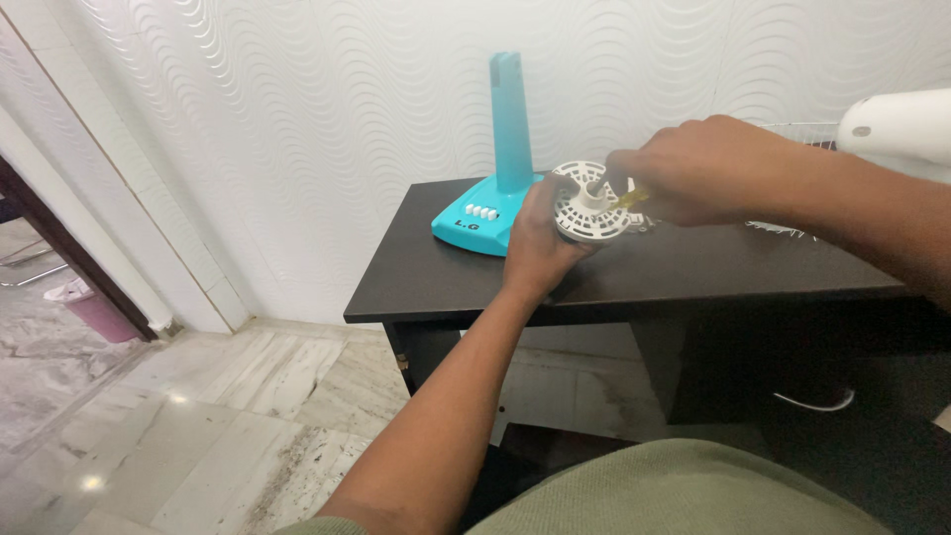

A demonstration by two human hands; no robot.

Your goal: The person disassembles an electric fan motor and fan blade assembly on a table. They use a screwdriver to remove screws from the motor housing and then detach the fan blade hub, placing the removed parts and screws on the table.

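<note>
Above the dark counter (436, 267), a white slotted disc (584, 208) is gripped from below by the left hand (540, 243); the right hand (693, 168) is clenched around a yellow-handled tool (632, 199) at its hub. A turquoise fan base (490, 198) stands just behind

fan base (487, 210) on table (693, 272), perhaps grille (792, 178) right

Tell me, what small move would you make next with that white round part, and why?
Probably a slow turn of the yellow-handled tool by the right hand: its tip seems to sit at the hub of the white slotted disc, which the left hand steadies over the dark table.
</note>
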